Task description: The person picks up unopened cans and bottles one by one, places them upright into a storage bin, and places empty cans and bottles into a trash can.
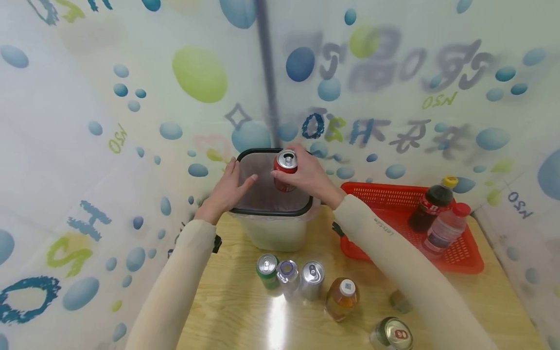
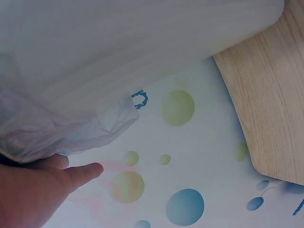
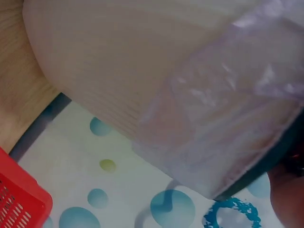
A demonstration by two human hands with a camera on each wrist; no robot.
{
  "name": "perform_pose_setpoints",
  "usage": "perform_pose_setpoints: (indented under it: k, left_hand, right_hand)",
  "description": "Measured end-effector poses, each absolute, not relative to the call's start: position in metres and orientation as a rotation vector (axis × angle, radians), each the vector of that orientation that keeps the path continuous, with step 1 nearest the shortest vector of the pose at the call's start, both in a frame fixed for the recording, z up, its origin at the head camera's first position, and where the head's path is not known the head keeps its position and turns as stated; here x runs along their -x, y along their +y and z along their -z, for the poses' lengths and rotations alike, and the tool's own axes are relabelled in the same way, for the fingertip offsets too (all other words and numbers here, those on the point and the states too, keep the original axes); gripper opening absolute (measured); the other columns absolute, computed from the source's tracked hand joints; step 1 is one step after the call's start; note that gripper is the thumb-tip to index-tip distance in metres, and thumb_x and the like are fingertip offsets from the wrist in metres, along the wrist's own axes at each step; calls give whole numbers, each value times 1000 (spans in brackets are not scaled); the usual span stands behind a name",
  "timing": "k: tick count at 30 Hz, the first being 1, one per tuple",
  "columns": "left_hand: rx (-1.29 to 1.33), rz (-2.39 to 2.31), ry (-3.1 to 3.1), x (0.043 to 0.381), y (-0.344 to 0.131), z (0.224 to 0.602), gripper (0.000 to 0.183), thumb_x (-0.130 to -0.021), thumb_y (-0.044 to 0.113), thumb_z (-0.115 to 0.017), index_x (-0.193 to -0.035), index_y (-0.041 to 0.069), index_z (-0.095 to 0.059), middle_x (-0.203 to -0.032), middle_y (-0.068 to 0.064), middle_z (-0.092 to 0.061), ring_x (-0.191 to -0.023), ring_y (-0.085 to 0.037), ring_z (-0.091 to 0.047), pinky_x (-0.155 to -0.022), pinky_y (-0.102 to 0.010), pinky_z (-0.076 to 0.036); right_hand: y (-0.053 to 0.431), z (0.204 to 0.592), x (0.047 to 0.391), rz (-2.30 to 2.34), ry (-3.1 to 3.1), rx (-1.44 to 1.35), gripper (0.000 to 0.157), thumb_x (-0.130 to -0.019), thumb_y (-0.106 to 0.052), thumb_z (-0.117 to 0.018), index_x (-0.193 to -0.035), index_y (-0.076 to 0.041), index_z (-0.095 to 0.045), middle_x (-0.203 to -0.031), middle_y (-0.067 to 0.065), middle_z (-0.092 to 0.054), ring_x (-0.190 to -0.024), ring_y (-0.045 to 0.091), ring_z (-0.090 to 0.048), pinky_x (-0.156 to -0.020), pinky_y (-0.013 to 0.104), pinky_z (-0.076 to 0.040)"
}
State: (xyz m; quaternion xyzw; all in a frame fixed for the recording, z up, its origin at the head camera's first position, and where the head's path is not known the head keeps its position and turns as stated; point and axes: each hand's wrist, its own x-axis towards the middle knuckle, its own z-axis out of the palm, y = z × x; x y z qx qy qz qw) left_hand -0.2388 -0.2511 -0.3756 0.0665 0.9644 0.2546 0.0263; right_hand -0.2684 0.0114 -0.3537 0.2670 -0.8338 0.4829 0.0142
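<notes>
In the head view my right hand (image 1: 311, 174) grips a red soda can (image 1: 285, 183), upright with its opened top facing up. The can is over the mouth of a pale trash bin (image 1: 273, 232), which has a black rim (image 1: 271, 213) and a thin plastic liner. At the bin's left edge is my left hand (image 1: 226, 188), its fingers extended along the rim and thumb over the opening. The left wrist view shows that hand (image 2: 40, 190) beside the hanging liner (image 2: 99, 128). Only part of my right hand (image 3: 289, 197) enters the right wrist view.
In front of the bin stand a green can (image 1: 267, 270), a clear bottle (image 1: 288, 276), a silver can (image 1: 312, 279) and an amber drink bottle (image 1: 342, 299). Another can (image 1: 393, 333) is nearer. A red basket (image 1: 380, 197) at right holds a cola bottle (image 1: 430, 206) and a pink-capped bottle (image 1: 446, 228).
</notes>
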Motion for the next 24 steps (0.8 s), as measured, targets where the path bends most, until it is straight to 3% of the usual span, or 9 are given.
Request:
perform_pose_setpoints:
  k: [11, 16, 24]
  left_hand:
    - [-191, -788, 2974, 240, -250, 375, 99, -103, 68, -38, -164, -2, -3, -172, -17, 8, -159, -36, -1, -126, -53, -13]
    - [-195, -796, 2972, 240, -251, 376, 99, -103, 68, -37, -164, -2, -3, -172, -17, 8, -159, -36, -1, -126, -53, -13]
    - [-197, -797, 2972, 239, -251, 375, 99, -103, 68, -37, -164, -3, -2, -172, -18, 9, -158, -37, -2, -125, -55, -14]
  right_hand:
    - [6, 365, 268, -1463, -2637, -826, 70, -89, -39, -81, -140, -7, -45, -127, 10, -60, -110, 24, -62, -91, 41, -59]
    - [6, 367, 268, -1465, -2661, -815, 77, -88, -42, -82, -144, -7, -43, -132, 11, -58, -115, 25, -60, -94, 42, -58]
    - [7, 370, 270, -1367, -2689, -849, 88, -87, -50, -80, -153, -6, -41, -155, 12, -48, -140, 35, -46, -115, 50, -40]
